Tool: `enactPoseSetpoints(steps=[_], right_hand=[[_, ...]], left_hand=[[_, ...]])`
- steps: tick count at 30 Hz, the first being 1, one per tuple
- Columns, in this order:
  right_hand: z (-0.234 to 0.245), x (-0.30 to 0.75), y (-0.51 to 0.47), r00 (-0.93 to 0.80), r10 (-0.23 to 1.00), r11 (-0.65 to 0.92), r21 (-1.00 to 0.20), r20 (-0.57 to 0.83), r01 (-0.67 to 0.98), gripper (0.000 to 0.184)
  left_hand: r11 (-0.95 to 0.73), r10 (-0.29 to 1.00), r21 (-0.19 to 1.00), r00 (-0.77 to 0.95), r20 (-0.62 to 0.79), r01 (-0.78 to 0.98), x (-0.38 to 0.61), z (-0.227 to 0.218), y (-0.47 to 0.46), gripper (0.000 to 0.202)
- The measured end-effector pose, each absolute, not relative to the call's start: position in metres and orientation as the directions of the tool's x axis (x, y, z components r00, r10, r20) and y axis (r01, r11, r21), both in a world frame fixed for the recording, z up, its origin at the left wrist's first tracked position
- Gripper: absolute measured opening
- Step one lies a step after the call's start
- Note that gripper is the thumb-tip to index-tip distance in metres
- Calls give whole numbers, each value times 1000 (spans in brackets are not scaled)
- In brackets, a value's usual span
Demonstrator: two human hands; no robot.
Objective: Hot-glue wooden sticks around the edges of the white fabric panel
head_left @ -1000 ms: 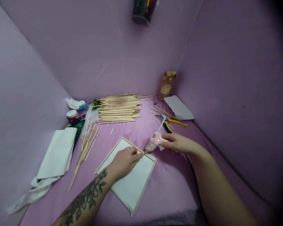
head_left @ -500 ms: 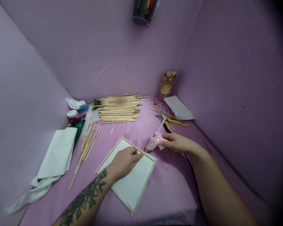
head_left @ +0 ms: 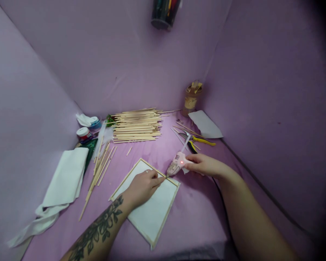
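Note:
A white rectangular board [head_left: 149, 214] with thin wooden sticks along its edges lies at an angle on the table. My left hand [head_left: 143, 185] rests over it, fingers bent over the upper right edge and the thumb stretched along the edge stick. In my right hand [head_left: 201, 165] is a pale pink glue gun [head_left: 176, 163], gripped by its handle, its red light lit. The nozzle points down at that edge stick, close to my left thumb tip; whether it touches the wood I cannot tell. A whitish glue stick [head_left: 186, 143] sticks out of the gun's back.
Many wooden skewers [head_left: 137, 127] are piled at the back, with several loose sticks [head_left: 100, 166] on the left. Yellow-handled pliers [head_left: 203, 140] lie behind the glue gun. White folded cloth [head_left: 66, 175] is at left, a brown cup [head_left: 191, 99] at back right. A cable runs beneath my right arm.
The glue gun's nozzle has come slightly down and left toward the edge stick and my left thumb. Both hands otherwise stay almost where they were.

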State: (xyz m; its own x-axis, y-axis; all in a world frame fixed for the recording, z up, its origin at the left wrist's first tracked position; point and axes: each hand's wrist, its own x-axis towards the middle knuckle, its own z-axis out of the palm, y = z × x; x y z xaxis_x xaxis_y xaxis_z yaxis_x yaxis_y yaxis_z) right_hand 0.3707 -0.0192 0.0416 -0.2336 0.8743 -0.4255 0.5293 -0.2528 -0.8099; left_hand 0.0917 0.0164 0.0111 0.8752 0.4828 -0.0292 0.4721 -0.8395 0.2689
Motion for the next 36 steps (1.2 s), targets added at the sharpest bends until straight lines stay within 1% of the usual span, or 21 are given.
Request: enactPoseSetpoints(steps=[7,22,28,32,36], right_hand=[[41,370,-19,-194,893,-252,-810,-405,529,32],[40,366,-18,-231,882,-246,-820,-410,517,34],[40,367,-18,-184,896,-252,-803,-404,540,34],[40,364,-17,-197,891,-248,-802,-410,544,30],[40,364,-17,-194,890,-250,-799,-412,546,32]], left_hand=[[-843,482,251,875,-39,476,92,12,16,36],[-841,486,243,872,-49,483,92,13,15,37],[-844,485,244,874,-37,478,93,13,16,37],[-843,486,250,873,-29,477,92,13,16,36],[-843,481,256,876,-31,472,92,14,16,36]])
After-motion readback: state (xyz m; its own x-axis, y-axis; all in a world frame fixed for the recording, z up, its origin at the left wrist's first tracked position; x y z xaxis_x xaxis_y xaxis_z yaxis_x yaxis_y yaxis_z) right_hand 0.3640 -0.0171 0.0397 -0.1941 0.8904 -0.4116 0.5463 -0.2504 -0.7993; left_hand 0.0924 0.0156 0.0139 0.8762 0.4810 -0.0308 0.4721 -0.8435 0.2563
